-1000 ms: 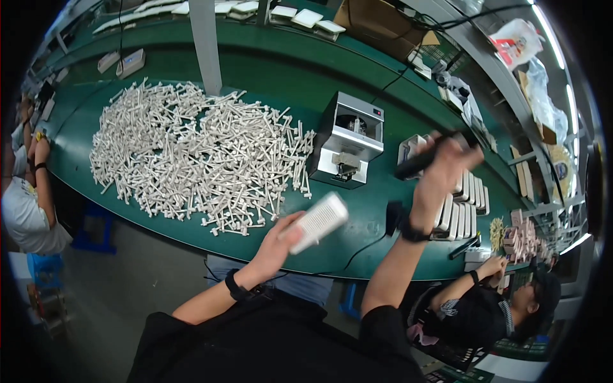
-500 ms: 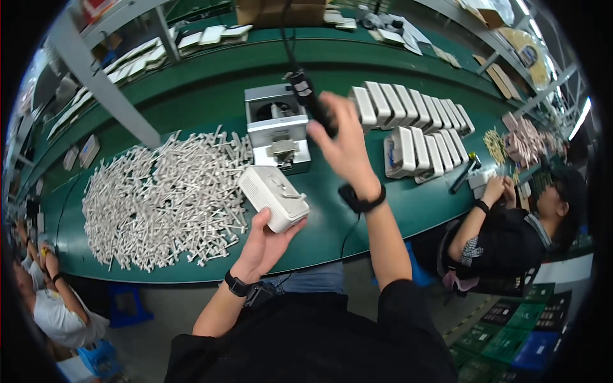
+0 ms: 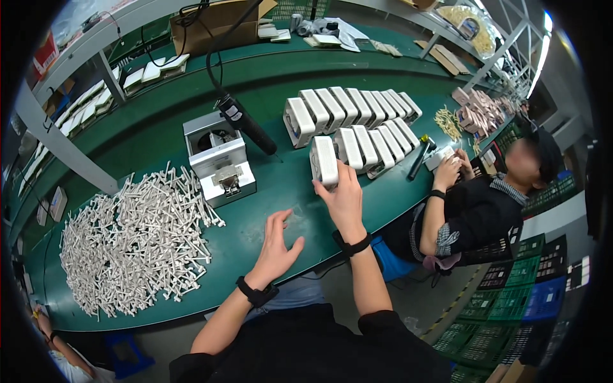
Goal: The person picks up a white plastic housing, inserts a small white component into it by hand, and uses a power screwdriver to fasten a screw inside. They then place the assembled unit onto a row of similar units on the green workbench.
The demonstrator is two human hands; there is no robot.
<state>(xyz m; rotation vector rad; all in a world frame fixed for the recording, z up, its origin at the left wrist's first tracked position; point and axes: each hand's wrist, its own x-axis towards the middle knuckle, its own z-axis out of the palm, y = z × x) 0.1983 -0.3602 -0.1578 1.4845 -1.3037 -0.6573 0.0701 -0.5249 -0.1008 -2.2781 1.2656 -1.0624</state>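
Note:
My right hand has its fingers and thumb around the near end of a white plastic housing. That housing stands on edge at the left front of two rows of similar white housings. Over the green table my left hand is open, its fingers spread and nothing in it. A black electric screwdriver hangs tilted on its cable, beyond both hands. Left of it stands a grey metal screw feeder with an opening in its top.
A wide heap of small white stick-like parts covers the table's left. At right, a co-worker handles a pale part beside a black-handled tool. Pinkish parts are piled farther off. A metal post rises at left.
The white housing has passed from my left hand to my right and moved right, beside the rows. My right hand has let go of the screwdriver. My view has swung right.

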